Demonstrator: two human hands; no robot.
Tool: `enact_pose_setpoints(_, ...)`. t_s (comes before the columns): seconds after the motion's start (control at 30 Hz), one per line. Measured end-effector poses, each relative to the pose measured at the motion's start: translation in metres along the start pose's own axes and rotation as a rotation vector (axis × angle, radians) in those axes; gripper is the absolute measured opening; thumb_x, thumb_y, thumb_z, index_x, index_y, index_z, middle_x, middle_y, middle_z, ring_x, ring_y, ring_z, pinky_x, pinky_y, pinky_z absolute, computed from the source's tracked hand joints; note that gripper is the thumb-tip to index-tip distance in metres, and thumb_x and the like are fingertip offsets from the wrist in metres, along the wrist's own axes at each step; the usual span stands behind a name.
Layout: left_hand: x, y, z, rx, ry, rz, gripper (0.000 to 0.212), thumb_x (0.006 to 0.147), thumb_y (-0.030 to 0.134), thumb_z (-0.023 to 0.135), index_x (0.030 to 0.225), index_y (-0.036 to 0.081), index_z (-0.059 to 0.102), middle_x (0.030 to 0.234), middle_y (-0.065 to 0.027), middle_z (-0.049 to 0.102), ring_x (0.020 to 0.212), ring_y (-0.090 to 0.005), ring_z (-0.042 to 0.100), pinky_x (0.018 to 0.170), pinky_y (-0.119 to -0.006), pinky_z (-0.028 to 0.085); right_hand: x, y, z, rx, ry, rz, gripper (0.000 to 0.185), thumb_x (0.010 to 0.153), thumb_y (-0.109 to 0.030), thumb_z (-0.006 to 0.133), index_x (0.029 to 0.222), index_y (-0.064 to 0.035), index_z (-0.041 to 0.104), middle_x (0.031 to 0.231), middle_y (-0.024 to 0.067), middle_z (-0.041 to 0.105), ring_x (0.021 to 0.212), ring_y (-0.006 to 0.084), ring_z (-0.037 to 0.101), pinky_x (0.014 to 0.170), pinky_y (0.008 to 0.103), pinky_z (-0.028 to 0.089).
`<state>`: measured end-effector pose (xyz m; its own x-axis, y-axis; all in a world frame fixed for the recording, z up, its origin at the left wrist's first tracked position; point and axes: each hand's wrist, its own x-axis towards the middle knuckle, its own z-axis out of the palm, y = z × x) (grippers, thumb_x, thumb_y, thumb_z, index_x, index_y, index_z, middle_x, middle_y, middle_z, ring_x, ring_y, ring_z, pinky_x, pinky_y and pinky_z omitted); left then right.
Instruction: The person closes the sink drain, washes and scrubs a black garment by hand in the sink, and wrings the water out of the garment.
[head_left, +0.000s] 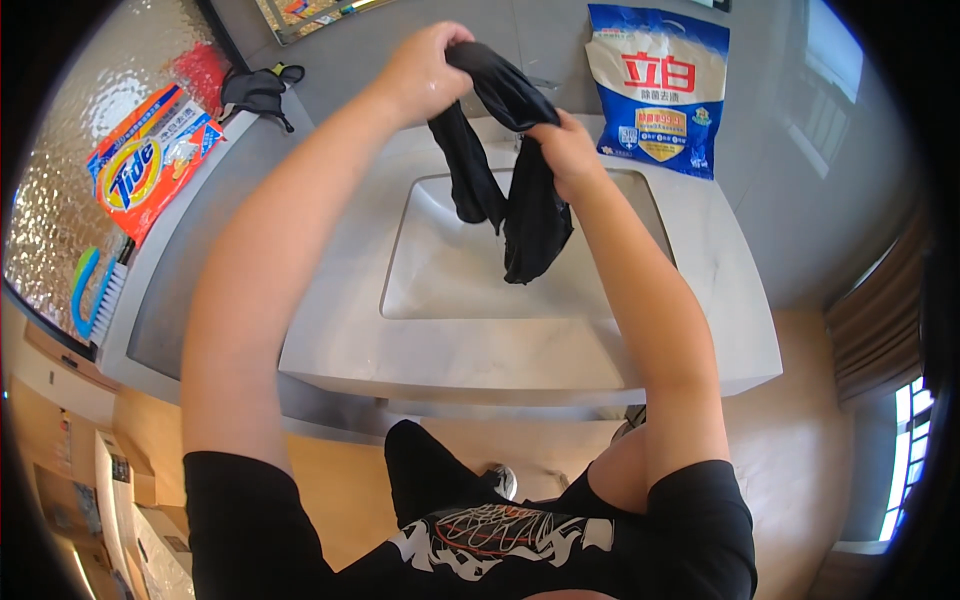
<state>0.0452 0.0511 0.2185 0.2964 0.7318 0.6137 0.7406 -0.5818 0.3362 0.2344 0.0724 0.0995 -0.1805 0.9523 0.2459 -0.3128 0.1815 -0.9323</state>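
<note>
Both hands hold a black cloth garment (536, 232) in the air over a white rectangular washbasin (442, 289). My left hand (431, 75) pinches its upper end between thumb and fingers, high and a little left of the basin's middle. Lower and to the right, my right hand (568, 154) grips the same cloth. Between the hands a stretch of the fabric is pulled into a band. Two parts of it hang down over the basin. The faucet is mostly hidden behind the cloth.
A blue and white Liby detergent bag (660, 90) stands at the counter's back right. Along the left ledge are an orange Tide bag (154, 165), a blue-handled scrub brush (99, 296) and a dark grey fabric item (255, 94). The marble-look countertop (465, 349) surrounds the basin.
</note>
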Motion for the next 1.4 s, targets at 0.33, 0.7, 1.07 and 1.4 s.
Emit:
enact_pose_setpoints(0.33, -0.082, -0.012, 0.143, -0.954, 0.406, -0.120, 0.082, 0.069, 0.014, 0.088, 0.131, 0.001, 0.036, 0.126, -0.0113, 0.052, 0.118, -0.0203, 0.052, 0.101, -0.035, 0.044, 0.027, -0.061, 0.042, 0.287, 0.028, -0.006, 0.034, 0.091, 0.000, 0.045, 0.125, 0.0051, 0.052, 0.112, 0.0187, 0.063, 0.101, 0.0294, 0.063, 0.083, 0.0404, 0.054)
enact_pose_setpoints(0.7, -0.092, 0.004, 0.213, -1.095, 0.413, -0.444, 0.032, 0.078, 0.011, 0.080, 0.102, -0.002, 0.064, 0.092, -0.0071, 0.071, 0.085, -0.0154, 0.065, 0.074, -0.033, 0.053, 0.018, -0.068, 0.037, 0.286, 0.046, -0.109, 0.028, 0.090, -0.013, 0.054, 0.114, 0.0002, 0.060, 0.116, 0.0188, 0.064, 0.103, 0.0319, 0.065, 0.093, 0.0407, 0.052)
enact_pose_setpoints(1.07, -0.073, -0.026, 0.126, -0.942, 0.422, -0.463, 0.030, 0.074, -0.004, 0.053, 0.103, -0.008, 0.064, 0.092, -0.0138, 0.069, 0.084, -0.0205, 0.064, 0.074, -0.032, 0.051, -0.028, 0.015, -0.128, -0.371, -0.085, 0.058, 0.054, 0.076, 0.010, 0.060, 0.129, 0.0052, 0.050, 0.111, 0.0137, 0.060, 0.105, 0.0241, 0.059, 0.094, 0.0299, 0.046)
enact_pose_setpoints(1.4, -0.057, 0.011, 0.115, -0.398, 0.165, -0.280, 0.038, 0.070, 0.004, 0.063, 0.108, -0.002, 0.063, 0.097, -0.0178, 0.069, 0.092, -0.0301, 0.066, 0.083, -0.035, 0.052, -0.025, 0.024, -0.042, -0.379, -0.381, -0.123, 0.073, 0.068, -0.001, 0.082, 0.133, -0.0028, 0.049, 0.121, 0.0066, 0.062, 0.113, 0.0180, 0.058, 0.099, 0.0321, 0.045)
